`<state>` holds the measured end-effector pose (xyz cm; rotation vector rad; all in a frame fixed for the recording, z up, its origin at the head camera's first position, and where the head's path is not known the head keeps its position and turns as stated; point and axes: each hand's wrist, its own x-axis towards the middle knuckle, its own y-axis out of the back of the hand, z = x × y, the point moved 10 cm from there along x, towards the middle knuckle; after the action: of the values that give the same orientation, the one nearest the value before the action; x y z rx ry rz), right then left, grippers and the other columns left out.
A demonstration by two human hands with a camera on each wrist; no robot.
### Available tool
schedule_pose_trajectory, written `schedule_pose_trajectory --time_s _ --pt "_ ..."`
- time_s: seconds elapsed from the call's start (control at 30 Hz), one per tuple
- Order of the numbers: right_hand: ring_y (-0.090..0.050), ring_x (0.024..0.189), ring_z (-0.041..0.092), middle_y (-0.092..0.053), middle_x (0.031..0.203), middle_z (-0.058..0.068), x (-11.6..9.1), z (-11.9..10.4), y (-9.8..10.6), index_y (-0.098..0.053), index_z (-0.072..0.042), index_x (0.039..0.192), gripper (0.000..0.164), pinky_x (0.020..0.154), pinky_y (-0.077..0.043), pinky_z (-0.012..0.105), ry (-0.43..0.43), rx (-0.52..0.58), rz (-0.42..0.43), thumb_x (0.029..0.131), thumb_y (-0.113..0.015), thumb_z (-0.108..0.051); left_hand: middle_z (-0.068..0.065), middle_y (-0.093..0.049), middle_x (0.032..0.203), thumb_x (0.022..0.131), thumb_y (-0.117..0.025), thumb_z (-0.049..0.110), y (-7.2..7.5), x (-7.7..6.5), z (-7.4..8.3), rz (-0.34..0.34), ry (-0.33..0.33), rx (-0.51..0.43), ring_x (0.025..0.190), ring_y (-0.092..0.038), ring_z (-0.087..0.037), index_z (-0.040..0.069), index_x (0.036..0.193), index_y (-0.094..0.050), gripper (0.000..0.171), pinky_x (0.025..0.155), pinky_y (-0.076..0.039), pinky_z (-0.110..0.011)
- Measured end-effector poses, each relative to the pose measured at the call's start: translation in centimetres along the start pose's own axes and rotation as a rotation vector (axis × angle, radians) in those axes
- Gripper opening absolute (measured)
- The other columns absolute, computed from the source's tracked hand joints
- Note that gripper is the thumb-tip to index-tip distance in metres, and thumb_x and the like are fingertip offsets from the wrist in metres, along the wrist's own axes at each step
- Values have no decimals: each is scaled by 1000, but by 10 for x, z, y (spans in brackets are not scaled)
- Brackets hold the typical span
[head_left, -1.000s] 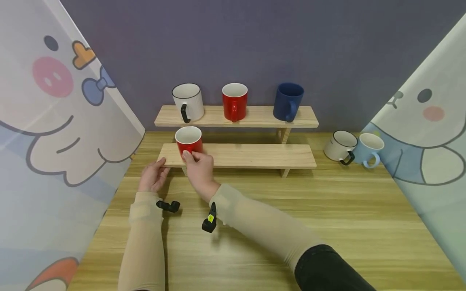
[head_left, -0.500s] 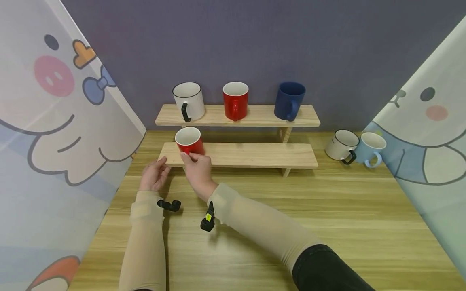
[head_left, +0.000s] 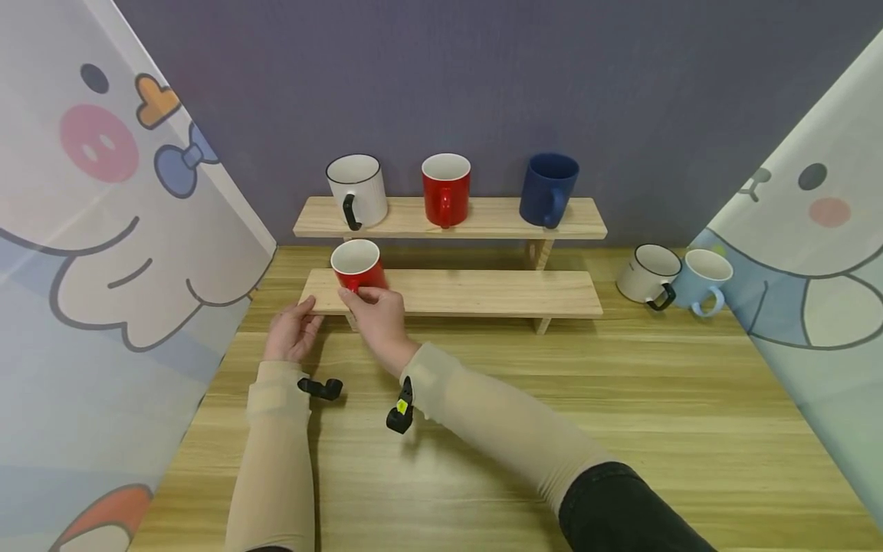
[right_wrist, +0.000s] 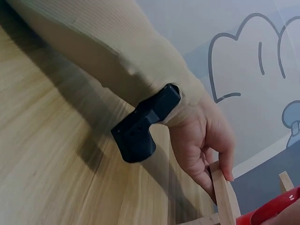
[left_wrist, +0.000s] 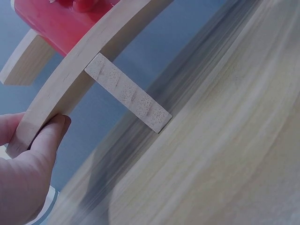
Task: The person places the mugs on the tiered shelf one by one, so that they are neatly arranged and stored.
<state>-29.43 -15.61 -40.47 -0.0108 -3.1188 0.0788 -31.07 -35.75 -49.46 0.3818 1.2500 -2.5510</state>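
In the head view a red mug (head_left: 369, 278) with a white inside stands upright near the left end of the lower wooden shelf (head_left: 483, 293). My right hand (head_left: 382, 320) pinches its handle, which faces the front and is mostly covered by the fingers. At the shelf's left end, my left hand (head_left: 292, 333) holds the board, thumb on one face and fingers on the other, as the left wrist view shows at close range. That view also has the red mug's lower part (left_wrist: 56, 23) on the board. The right wrist view shows my left hand (right_wrist: 201, 140) on the board end.
Behind, a higher shelf (head_left: 403, 217) bears a white black-rimmed mug (head_left: 369, 201), another red mug (head_left: 457, 195) and a dark blue mug (head_left: 541, 195). On the table's right stand a cream mug (head_left: 638, 282) and a light blue mug (head_left: 692, 287). Printed panels flank both sides.
My right hand's fingertips have shifted slightly left at the mug's handle. The mug stays nearly in place, and my left hand keeps its hold on the shelf end.
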Motion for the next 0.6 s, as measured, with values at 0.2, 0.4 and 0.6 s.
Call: schedule_pose_trajectory --time_s 0.2,0.4,0.6 --pt "-65 86 10 -72 87 -8 0 3 9 -80 -9 97 21 75 -56 26 -53 25 -35 90 -83 -28 -17 -68 104 102 -56 -5 -1 1 -2 -10 0 3 99 -70 -21 -5 128 -46 27 99 -51 -27" --pt "-64 91 12 -73 92 -6 -1 0 24 -80 -12 95 20 78 -56 29 -56 29 -72 90 -83 -30 -17 -65 106 102 -57 -5 -2 1 -1 -11 1 3 98 -69 -21 -5 127 -47 27 98 -52 -27" --pt "-66 98 14 -74 99 -3 3 -4 39 -77 -9 106 25 88 -57 32 -38 43 -160 92 -80 -30 -16 -64 109 102 -56 -5 -1 1 1 -8 -1 12 100 -69 -21 -4 131 -44 31 98 -51 -26"
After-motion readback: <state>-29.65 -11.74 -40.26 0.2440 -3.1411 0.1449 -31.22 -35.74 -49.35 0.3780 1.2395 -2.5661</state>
